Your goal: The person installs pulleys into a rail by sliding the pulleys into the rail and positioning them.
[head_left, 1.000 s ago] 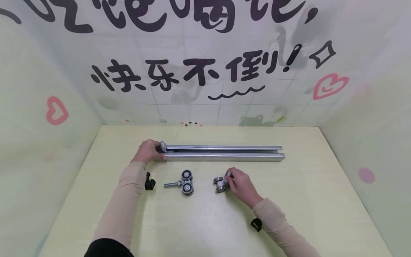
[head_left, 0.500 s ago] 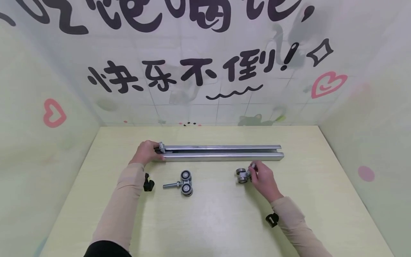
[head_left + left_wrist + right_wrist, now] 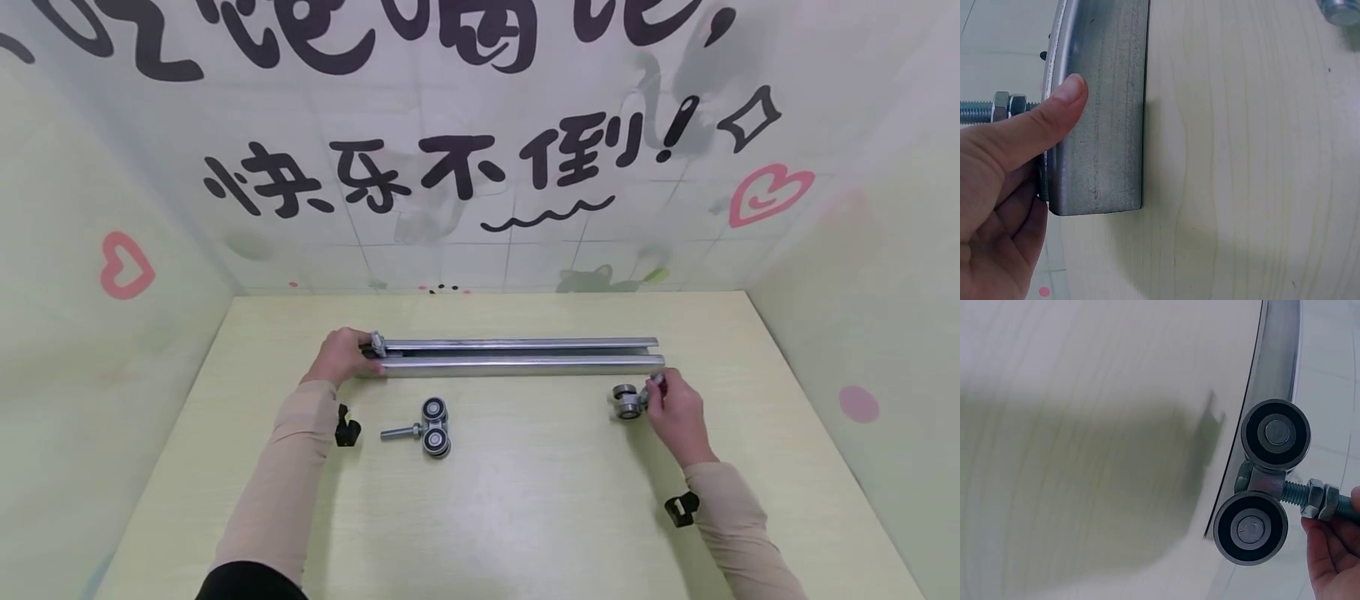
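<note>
A slotted metal rail (image 3: 517, 367) lies crosswise on the table. My left hand (image 3: 339, 357) grips its left end, the thumb (image 3: 1067, 94) over the side wall in the left wrist view. A threaded bolt with nuts (image 3: 1001, 107) sticks out of the slot beside that hand. My right hand (image 3: 678, 417) pinches the bolt of a roller trolley (image 3: 628, 402), just in front of the rail's right end. In the right wrist view the trolley's wheels (image 3: 1275, 432) overlap the rail; whether they touch cannot be told.
A second roller trolley (image 3: 435, 427) lies on the table in front of the rail, its bolt pointing left. The pale wooden table (image 3: 517, 508) is bounded by a printed backdrop (image 3: 420, 250) behind and at both sides.
My right hand has carried the roller trolley to the right, from mid-table to near the rail's right end. The left hand stays on the rail.
</note>
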A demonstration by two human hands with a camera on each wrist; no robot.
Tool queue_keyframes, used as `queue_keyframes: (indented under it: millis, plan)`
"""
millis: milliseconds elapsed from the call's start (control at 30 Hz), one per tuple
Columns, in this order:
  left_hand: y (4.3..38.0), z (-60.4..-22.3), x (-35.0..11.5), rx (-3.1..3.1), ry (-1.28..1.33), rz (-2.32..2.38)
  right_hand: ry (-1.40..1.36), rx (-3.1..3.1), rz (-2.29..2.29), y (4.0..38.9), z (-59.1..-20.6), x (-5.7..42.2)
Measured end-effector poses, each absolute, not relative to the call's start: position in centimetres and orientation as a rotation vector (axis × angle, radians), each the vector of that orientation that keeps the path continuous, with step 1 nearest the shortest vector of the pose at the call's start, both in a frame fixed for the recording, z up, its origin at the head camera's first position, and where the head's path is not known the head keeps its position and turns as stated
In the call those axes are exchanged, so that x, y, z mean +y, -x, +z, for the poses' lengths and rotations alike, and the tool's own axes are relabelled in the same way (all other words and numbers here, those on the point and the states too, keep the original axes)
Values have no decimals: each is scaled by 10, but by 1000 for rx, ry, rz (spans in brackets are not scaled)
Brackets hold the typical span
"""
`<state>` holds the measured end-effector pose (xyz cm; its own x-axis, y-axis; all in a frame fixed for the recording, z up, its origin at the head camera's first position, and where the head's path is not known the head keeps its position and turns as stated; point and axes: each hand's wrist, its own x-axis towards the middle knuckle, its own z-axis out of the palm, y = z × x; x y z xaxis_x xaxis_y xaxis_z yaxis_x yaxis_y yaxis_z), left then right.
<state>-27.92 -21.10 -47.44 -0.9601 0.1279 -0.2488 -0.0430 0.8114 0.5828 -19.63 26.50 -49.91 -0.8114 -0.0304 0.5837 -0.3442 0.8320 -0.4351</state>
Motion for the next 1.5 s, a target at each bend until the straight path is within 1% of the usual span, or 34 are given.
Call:
queue_keyframes:
  millis: [467, 800, 1267, 1500]
  plan:
    - [282, -475, -210, 2719, -49, 885, -123, -2464, 690, 203, -496, 304]
    - [283, -475, -215, 2720, -53, 876, -27, -2516, 686, 220, -492, 322]
    - [280, -478, -214, 2730, -48, 886, -13, -2539, 689, 253, -487, 324]
    - [281, -479, -214, 2734, -63, 884, 35, -2577, 713, 263, -493, 323]
